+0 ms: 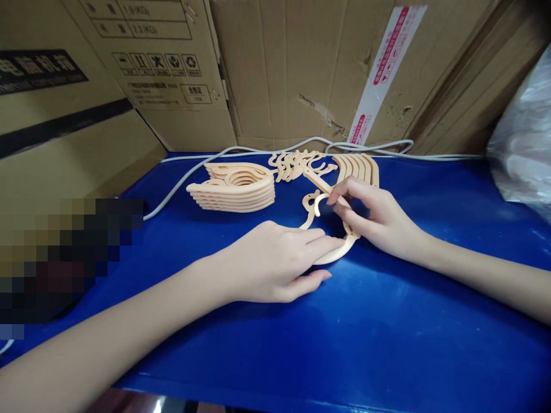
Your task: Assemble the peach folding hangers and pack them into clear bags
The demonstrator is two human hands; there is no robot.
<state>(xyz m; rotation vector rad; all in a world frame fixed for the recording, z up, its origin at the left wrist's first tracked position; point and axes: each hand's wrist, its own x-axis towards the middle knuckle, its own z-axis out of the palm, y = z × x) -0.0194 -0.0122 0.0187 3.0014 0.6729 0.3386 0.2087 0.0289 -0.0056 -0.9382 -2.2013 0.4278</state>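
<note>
At frame centre both hands pinch one peach plastic hanger: left hand steadies the arm, right hand should guide the hook (gently).

On the counter, the loose hanger lies at centre. A stack of hangers sits at ten o'clock from it. A cable runs behind the stack, before the cardboard boxes at twelve o'clock. A plastic bag rests at two o'clock.
</note>
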